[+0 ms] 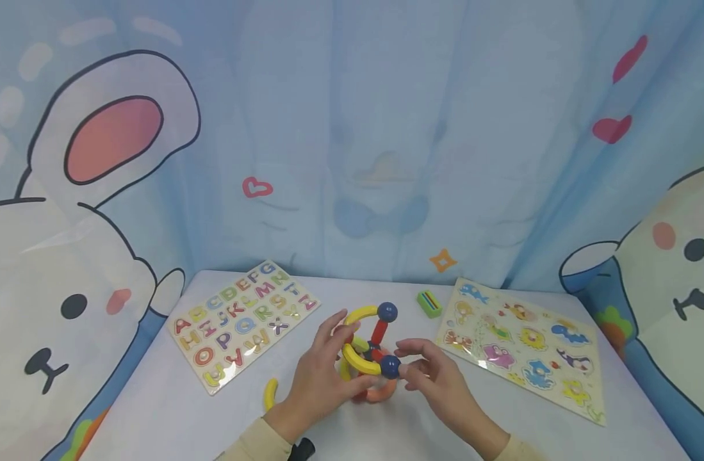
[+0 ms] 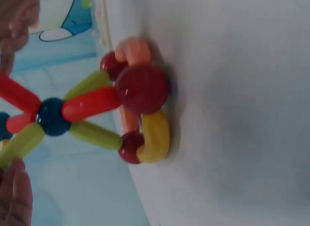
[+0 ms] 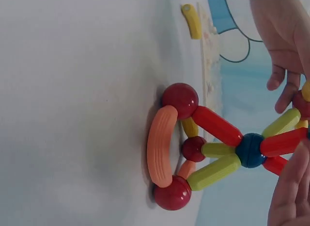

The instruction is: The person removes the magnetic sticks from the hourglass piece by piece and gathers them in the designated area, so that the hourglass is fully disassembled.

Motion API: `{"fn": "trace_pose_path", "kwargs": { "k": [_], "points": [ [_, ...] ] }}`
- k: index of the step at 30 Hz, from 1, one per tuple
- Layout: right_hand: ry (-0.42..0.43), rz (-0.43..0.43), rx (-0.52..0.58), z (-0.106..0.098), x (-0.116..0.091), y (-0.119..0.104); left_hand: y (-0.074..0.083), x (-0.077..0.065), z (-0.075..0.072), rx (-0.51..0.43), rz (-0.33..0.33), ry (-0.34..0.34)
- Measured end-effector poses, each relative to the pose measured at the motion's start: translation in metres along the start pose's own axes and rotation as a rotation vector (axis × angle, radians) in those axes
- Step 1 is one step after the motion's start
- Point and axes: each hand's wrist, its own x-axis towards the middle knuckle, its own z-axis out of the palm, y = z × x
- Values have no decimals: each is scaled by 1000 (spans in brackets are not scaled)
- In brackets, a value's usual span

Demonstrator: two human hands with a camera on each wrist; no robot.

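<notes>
A magnetic stick-and-ball model stands on the table, with a ring of red balls (image 3: pixel 180 100) and curved orange rods (image 3: pixel 162 146) at its base. Straight red and light-green rods (image 3: pixel 213 171) meet at a dark blue centre ball (image 3: pixel 251 150). Around the upper left of the model, my left hand (image 1: pixel 319 368) grips the yellow curved rods (image 1: pixel 360 362), thumb below and fingers above. My right hand (image 1: pixel 444 384) pinches the near blue ball (image 1: pixel 390 366) at the end of a yellow rod. Another blue ball (image 1: pixel 387 312) tops a red rod at the back.
An alphabet puzzle board (image 1: pixel 245 323) lies at the left, an animal puzzle board (image 1: pixel 521 349) at the right. Between them at the back is a small green block with coloured stripes (image 1: pixel 429 303). A loose yellow curved rod (image 1: pixel 270 393) lies by the left wrist. A blue curtain (image 1: pixel 386 128) hangs behind.
</notes>
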Motion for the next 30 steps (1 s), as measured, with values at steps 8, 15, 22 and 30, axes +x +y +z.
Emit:
{"fn": "trace_pose_path", "kwargs": {
  "k": [8,15,22,30],
  "points": [
    [-183,-201,-36,-4,2,4,-4,7,-12,36,132,-95],
    [-260,-254,10,-7,8,6,-5,12,-21,57,220,-142],
    [-299,-233,36,-9,11,6,-8,16,-23,126,235,-153],
    [-339,-304,-46,-13,16,6,-8,18,-25,81,192,-214]
  ]
}}
